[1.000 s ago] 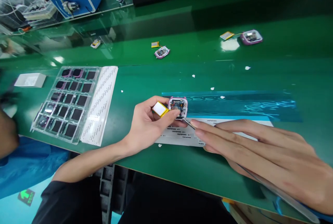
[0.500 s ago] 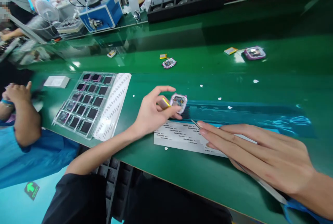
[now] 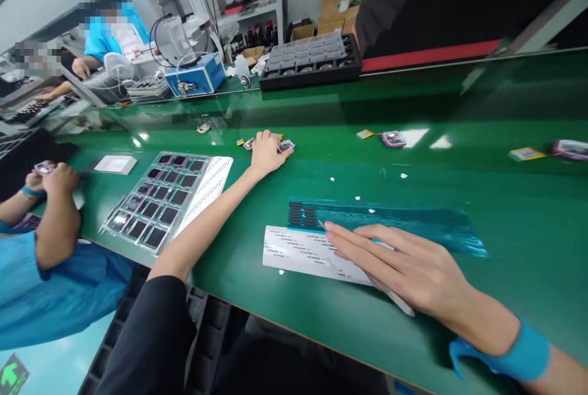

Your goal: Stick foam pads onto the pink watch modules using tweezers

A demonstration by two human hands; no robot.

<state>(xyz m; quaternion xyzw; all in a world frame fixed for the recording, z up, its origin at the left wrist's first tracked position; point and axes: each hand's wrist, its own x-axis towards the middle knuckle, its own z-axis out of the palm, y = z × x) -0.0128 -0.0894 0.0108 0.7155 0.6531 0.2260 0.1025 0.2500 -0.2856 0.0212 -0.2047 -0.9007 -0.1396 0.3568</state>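
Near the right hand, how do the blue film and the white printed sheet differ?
The blue film is glossy and tinted; the white printed sheet is pale with rows of dark lettering. The film carries small black strips near its left end; the sheet shows none. The film lies farther from the person; the sheet starts farther left. Both lie on the green table, partly hidden by the right hand.

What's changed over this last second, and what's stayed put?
The left hand has moved forward, away from the blue film, taking the open casing over beside another casing; whether it has let go is unclear. The right hand keeps its grip on the tweezers over the film. The white box remains at left.
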